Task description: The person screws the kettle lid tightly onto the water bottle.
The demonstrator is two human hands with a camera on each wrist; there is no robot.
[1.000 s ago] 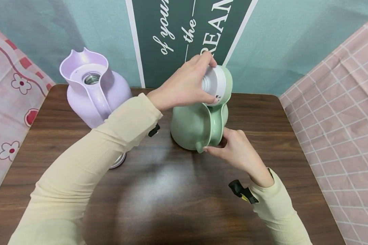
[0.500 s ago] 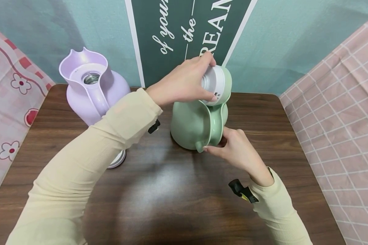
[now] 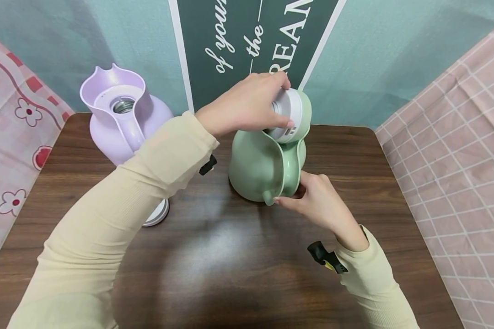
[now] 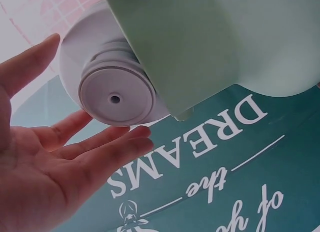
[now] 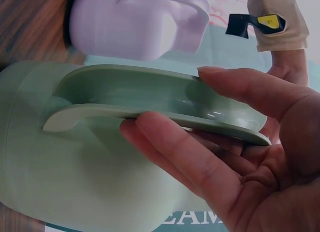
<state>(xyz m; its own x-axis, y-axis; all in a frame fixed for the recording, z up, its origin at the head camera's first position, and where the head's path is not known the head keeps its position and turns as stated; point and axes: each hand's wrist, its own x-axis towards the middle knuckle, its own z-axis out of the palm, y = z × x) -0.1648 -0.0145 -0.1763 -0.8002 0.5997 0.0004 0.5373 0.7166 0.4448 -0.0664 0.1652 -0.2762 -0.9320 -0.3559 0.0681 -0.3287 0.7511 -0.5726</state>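
Note:
A pale green thermos jug (image 3: 253, 167) stands on the wooden table. My left hand (image 3: 249, 105) pinches its white stopper lid with a green top (image 3: 294, 112) between thumb and fingers. The lid is tilted on its side at the jug's mouth, resting against or just above the rim; which one I cannot tell. In the left wrist view the underside of the stopper (image 4: 117, 94) shows a small central hole. Lower down, my right hand (image 3: 319, 203) grips the jug's handle (image 3: 291, 171), thumb on one side and fingers on the other, as the right wrist view also shows.
A lilac thermos jug (image 3: 125, 128) stands at the back left, its mouth uncovered. Partly behind the left sleeve, a round white-and-lilac lid (image 3: 158, 214) lies on the brown table (image 3: 230, 274). Cloth-covered walls border the back and both sides.
The lid has tipped slightly lower toward the jug's mouth, and my left thumb has moved up a little along it. My right hand and the green jug have stayed still.

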